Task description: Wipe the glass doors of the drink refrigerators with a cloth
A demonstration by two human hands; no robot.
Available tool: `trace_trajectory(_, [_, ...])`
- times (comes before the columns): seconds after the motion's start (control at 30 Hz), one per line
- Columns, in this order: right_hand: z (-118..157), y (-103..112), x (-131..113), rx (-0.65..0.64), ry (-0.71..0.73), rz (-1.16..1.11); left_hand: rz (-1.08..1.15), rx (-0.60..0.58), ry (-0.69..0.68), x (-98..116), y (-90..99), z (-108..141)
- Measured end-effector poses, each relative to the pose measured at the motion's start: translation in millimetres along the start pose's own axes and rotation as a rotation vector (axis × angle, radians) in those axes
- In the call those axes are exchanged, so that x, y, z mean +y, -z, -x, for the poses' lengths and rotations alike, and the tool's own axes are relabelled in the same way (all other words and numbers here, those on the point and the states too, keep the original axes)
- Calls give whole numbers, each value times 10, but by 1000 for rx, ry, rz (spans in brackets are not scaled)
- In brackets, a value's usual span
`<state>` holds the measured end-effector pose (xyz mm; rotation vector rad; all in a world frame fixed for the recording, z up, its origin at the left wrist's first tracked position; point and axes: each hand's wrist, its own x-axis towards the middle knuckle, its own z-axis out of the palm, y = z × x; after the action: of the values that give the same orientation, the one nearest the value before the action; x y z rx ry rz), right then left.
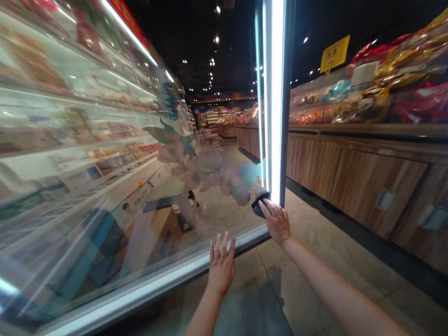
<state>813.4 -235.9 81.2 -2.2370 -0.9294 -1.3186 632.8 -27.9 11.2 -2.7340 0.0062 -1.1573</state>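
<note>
Glass door of a refrigerated display case was found within reach of both hands, its pane running from the left of the view to a lit vertical post. The right hand was placed on a black door handle, with the fingers partly curved over its rounded form; whether a firm grip had been taken could not be determined. The left hand was held open, fingers spread and pointing upward, just at the pane above its pale lower rail. Neither hand carried any goods. Whether the door was latched or had been released from its seal could not be established. A blurred floral pattern was visible on the smooth, reflective glass, and shelves of packaged goods were seen indistinctly behind it. Opposite the case, wood-grain cabinets were topped by glossy bagged products and a yellow sign. A matte grey floor extended between both fixtures.
</note>
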Motion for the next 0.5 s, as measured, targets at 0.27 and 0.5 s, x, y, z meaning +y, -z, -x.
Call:
trace_trajectory(0.27, [-178, 34, 32, 21, -52, -51, 16, -4, -41, 42, 14, -32])
trace_trajectory(0.5, [-577, 207, 180, 245, -61, 161, 38, 4, -64, 25, 22, -58])
